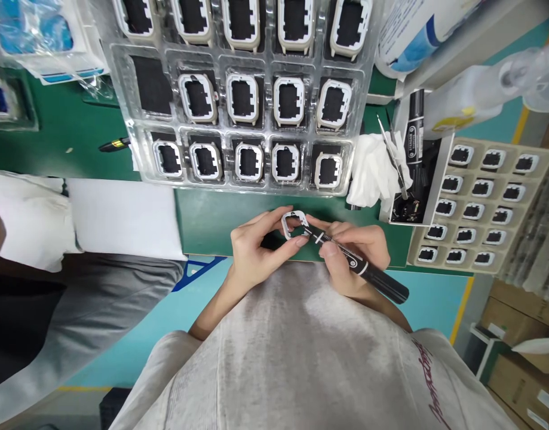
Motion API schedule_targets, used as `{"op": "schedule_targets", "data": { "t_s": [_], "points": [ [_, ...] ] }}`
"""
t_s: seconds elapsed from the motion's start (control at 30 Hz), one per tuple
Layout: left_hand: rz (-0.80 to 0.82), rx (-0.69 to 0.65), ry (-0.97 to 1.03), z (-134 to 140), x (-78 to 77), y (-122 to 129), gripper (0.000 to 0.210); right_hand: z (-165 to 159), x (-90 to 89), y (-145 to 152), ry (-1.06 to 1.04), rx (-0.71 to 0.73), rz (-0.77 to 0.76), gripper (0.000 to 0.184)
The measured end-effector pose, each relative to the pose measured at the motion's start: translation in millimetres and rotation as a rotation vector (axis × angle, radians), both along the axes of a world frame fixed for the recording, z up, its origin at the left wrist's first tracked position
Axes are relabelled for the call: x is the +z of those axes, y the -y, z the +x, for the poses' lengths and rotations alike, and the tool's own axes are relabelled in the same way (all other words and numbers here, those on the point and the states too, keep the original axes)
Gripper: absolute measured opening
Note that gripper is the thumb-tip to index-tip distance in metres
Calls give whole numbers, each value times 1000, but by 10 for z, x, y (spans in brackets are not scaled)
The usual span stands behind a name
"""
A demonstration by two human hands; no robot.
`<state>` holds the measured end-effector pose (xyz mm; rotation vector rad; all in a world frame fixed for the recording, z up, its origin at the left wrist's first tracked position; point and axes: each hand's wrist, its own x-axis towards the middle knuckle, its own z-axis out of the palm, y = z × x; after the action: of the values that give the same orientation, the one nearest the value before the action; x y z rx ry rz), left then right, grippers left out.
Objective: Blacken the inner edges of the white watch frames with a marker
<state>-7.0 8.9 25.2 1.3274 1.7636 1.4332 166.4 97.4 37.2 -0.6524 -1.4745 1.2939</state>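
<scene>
Between thumb and fingers, my left hand [256,248] grips a small white watch-case frame [287,226] above the front edge of the green table. My right hand [352,257] is closed around a black marker pen [357,263], whose tip meets the right side of the frame. Beyond both hands lies a clear plastic tray [265,132] holding rows of similar frames [249,162] on black pads. One pocket [152,86] at its left holds a black pad with no frame on it.
To the right stand a white box [429,212] with another marker [416,125] and tweezers [393,158], a crumpled white cloth [373,170], a bottle [462,95] and a beige tray of frames [475,246]. White sheets [124,215] lie left, beside another person's leg [135,292].
</scene>
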Motion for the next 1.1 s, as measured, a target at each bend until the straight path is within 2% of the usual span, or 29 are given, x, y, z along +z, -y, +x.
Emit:
{"op": "schedule_targets", "data": {
  "t_s": [0.2,0.4,0.7,0.93,1.1],
  "points": [
    [6,18,30,15,14,2,40,40,-34,34,7,-58,-39,15],
    [14,25,60,18,-26,16,53,84,-77,72,17,-149,-59,16],
    [9,43,24,27,-40,27,58,157,-139,93,23,-211,-140,17],
    [1,39,-78,28,-74,40,55,167,-183,102,10,-249,-164,20],
    [6,40,-297,-84,92,23,54,185,-243,70,-13,-254,-183,20]
  ]
}}
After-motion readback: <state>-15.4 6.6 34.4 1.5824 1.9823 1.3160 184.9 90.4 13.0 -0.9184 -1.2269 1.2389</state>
